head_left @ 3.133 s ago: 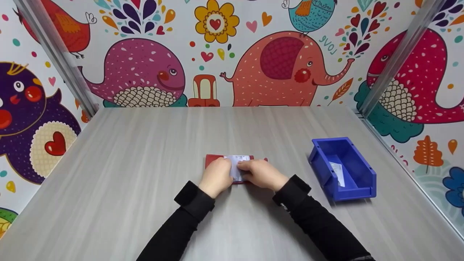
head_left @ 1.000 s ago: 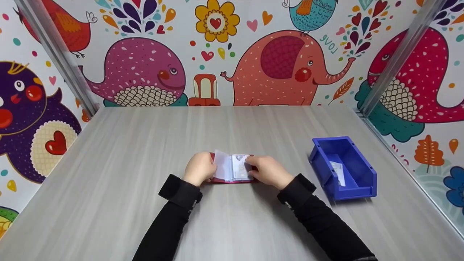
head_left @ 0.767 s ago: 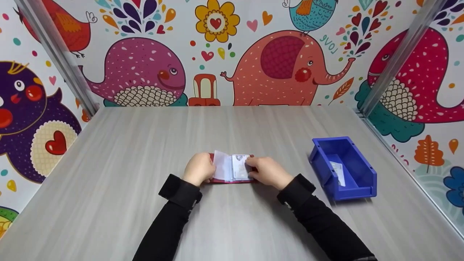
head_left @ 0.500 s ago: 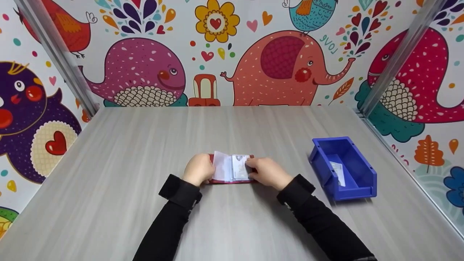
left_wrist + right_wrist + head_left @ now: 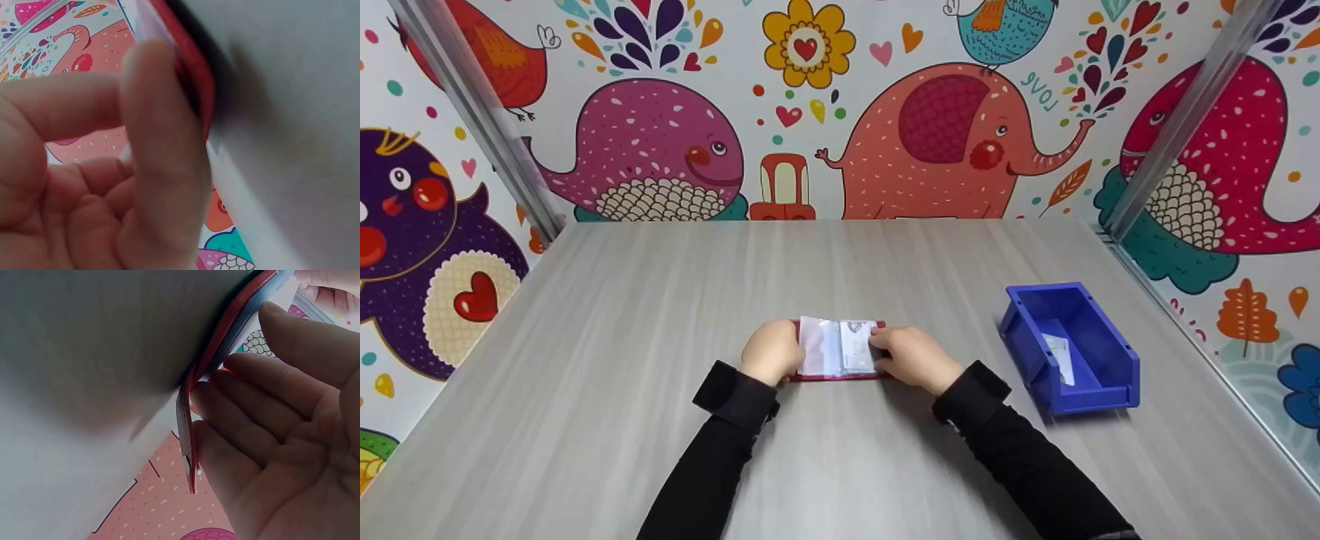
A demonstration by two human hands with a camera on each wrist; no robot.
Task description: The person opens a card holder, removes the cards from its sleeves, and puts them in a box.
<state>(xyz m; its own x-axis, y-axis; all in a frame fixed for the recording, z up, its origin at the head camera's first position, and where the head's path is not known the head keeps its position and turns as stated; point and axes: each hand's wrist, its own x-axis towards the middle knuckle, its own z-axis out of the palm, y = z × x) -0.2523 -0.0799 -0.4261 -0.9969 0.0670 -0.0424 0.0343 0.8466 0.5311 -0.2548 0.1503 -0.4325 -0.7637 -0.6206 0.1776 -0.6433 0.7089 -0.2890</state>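
Observation:
A red card holder [image 5: 840, 377] lies spread on the table, its clear sleeves fanned to both sides. A cloudy, clear sleeve [image 5: 814, 346] lies to the left; a printed card [image 5: 856, 346] shows in the right stack. My left hand [image 5: 771, 351] pinches the left edge; in the left wrist view its thumb and finger [image 5: 163, 146] meet at the red cover [image 5: 194, 62]. My right hand [image 5: 916, 358] grips the right side. In the right wrist view its thumb [image 5: 309, 343] is over the sleeves and a snap strap [image 5: 187, 439] sticks out beside the fingers.
A blue plastic bin [image 5: 1069, 349] stands to the right of the right hand, with a white printed card or paper [image 5: 1060, 358] in it. The pale wood-grain table [image 5: 660, 300] reaches back to a cartoon-printed wall [image 5: 877, 150]; more printed panels flank it.
Earlier both hands were close together over the middle of the card holder. My left hand has since moved to its left edge, and the raised clear sleeve has come down flatter to the left.

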